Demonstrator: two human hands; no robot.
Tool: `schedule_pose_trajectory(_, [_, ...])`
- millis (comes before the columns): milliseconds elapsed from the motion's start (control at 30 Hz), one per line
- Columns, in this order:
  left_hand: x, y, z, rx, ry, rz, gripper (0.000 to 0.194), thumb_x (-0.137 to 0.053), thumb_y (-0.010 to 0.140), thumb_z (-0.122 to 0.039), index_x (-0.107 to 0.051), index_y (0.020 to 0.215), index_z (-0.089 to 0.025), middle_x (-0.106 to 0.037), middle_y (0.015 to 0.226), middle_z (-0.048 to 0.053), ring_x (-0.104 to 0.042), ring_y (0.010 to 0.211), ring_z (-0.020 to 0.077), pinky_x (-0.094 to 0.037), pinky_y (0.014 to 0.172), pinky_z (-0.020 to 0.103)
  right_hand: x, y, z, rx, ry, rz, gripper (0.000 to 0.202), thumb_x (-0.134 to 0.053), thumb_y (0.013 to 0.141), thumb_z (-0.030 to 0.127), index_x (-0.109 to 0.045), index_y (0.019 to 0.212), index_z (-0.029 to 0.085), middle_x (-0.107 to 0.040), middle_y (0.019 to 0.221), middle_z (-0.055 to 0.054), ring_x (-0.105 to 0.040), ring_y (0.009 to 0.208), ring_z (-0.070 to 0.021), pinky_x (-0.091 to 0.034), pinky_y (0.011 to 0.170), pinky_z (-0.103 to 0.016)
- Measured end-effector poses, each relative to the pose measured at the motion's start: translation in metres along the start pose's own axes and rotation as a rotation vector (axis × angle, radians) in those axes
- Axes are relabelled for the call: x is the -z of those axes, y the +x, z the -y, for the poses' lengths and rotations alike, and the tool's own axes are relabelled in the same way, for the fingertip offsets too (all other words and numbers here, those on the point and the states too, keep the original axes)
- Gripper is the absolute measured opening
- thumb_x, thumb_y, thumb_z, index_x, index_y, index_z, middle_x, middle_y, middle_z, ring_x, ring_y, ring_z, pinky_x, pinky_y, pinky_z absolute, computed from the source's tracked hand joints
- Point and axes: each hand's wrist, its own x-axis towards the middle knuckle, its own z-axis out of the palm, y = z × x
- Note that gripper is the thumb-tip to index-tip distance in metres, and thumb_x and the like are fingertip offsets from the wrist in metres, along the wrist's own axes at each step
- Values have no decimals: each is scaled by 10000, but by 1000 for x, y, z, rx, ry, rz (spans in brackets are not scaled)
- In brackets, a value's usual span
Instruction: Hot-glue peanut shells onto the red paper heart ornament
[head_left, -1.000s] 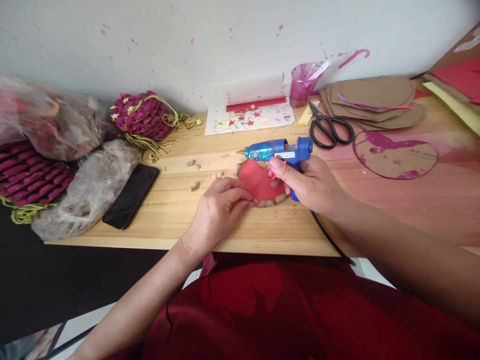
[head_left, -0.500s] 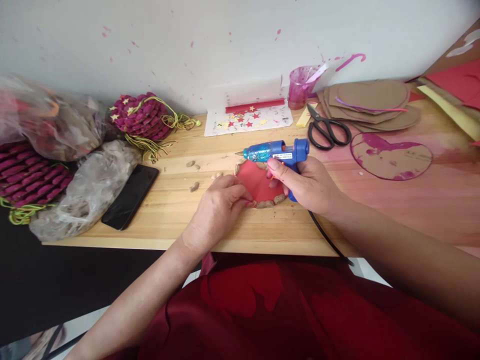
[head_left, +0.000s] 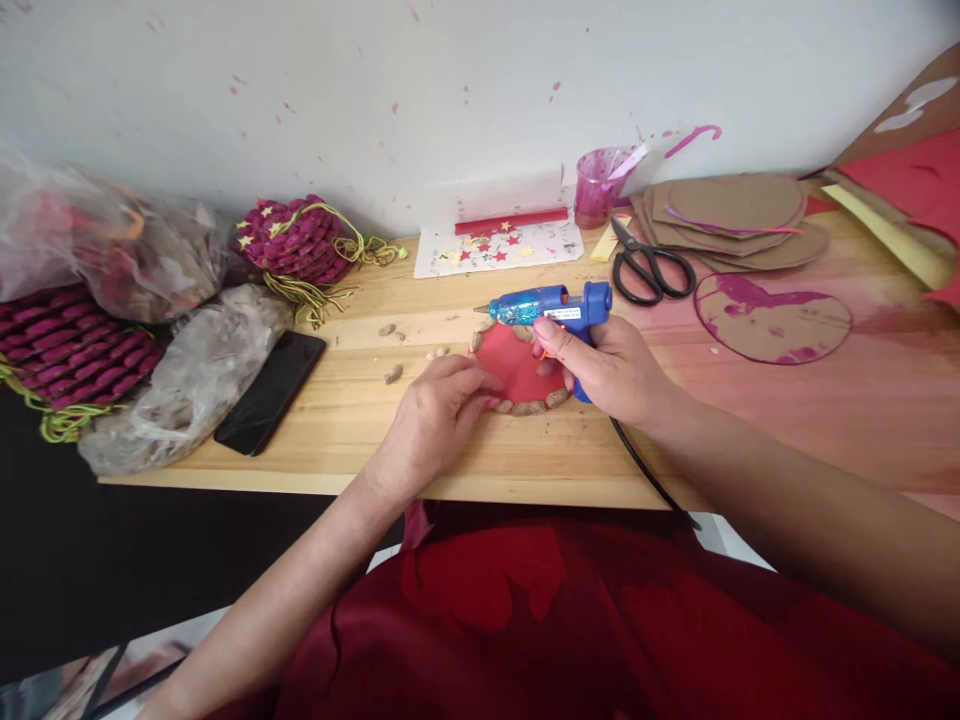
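In my right hand (head_left: 607, 365) is a blue hot glue gun (head_left: 574, 310), its metal nozzle pointing left above a red round piece (head_left: 517, 365). Peanuts in their shells line parts of that piece's rim, among them a peanut (head_left: 556, 398) at the lower right. My left hand (head_left: 439, 410) is closed at the lower left of the rim, thumb and fingers pinched at a peanut (head_left: 504, 407) there; the fingers partly cover it. A few loose peanuts (head_left: 393, 374) lie on the wood left of the red piece.
Black scissors (head_left: 651, 268), stacked cardboard cutouts (head_left: 739, 210) and a paint-stained cup (head_left: 598, 190) stand at the back right. Star cutouts lie on a white sheet (head_left: 442, 262). On the left are a black phone (head_left: 271, 390), plastic bags (head_left: 202, 370) and a purple peanut-covered object (head_left: 307, 245).
My left fingertips have shifted slightly left and up at the rim, showing more of the peanut there. The glue gun stays nearly still over the red piece. The camera view has turned slightly.
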Motion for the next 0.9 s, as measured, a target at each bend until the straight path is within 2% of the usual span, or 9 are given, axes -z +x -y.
schedule_pose_trajectory(100, [-2, -17, 3, -19, 16, -112, 291, -501, 994, -75, -740, 1114, -189, -728, 1089, 85, -679, 1023, 191, -556, 902, 356, 0, 1, 0, -17, 35, -3, 522, -668, 864, 699, -687, 779, 184, -705, 748, -36, -633, 578, -141, -437, 514, -279])
schedule_pose_trajectory(167, [-4, -31, 3, -76, 116, -155, 385, -457, 982, -26, -711, 1209, -205, -715, 1154, 92, -656, 1086, 204, -546, 950, 389, 0, 2, 0, -29, 55, -7, 538, -669, 854, 712, -685, 766, 181, -712, 755, -42, -635, 583, -141, -436, 512, -277])
schedule_pose_trajectory(333, [-7, -55, -6, -197, 336, -12, 586, -432, 927, 48, -557, 1449, -189, -664, 1346, 139, -556, 1255, 283, -463, 1030, 473, -1, 2, 2, -29, 69, -10, 547, -668, 848, 722, -687, 769, 181, -704, 715, -36, -623, 572, -137, -438, 520, -278])
schedule_pose_trajectory(467, [-7, -53, -13, -224, 433, 71, 562, -440, 945, 31, -515, 1478, -132, -642, 1399, 163, -533, 1296, 301, -397, 1057, 467, -2, 1, 1, -27, 72, -8, 534, -655, 865, 712, -686, 772, 186, -690, 684, -26, -634, 584, -142, -431, 517, -272])
schedule_pose_trajectory(600, [-8, -49, -17, -236, 490, 107, 541, -453, 958, -3, -502, 1483, -125, -659, 1375, 168, -571, 1255, 311, -359, 1082, 495, -1, 1, -1, -12, 75, -5, 513, -655, 874, 697, -689, 790, 192, -725, 785, -37, -665, 628, -149, -440, 517, -267])
schedule_pose_trajectory(800, [-8, -45, -24, -227, 559, 70, 543, -495, 936, -14, -538, 1449, -187, -721, 1271, 133, -620, 1171, 312, -374, 1054, 515, -1, 1, -4, 3, 61, -4, 520, -631, 891, 699, -684, 776, 195, -714, 757, -35, -683, 669, -165, -455, 526, -265])
schedule_pose_trajectory(900, [-9, -43, -27, -236, 584, 56, 517, -486, 936, -11, -559, 1419, -180, -736, 1229, 126, -627, 1152, 310, -379, 1045, 510, -1, 1, -5, 0, 66, -9, 518, -634, 891, 696, -690, 786, 192, -719, 770, -35, -672, 655, -156, -459, 529, -265])
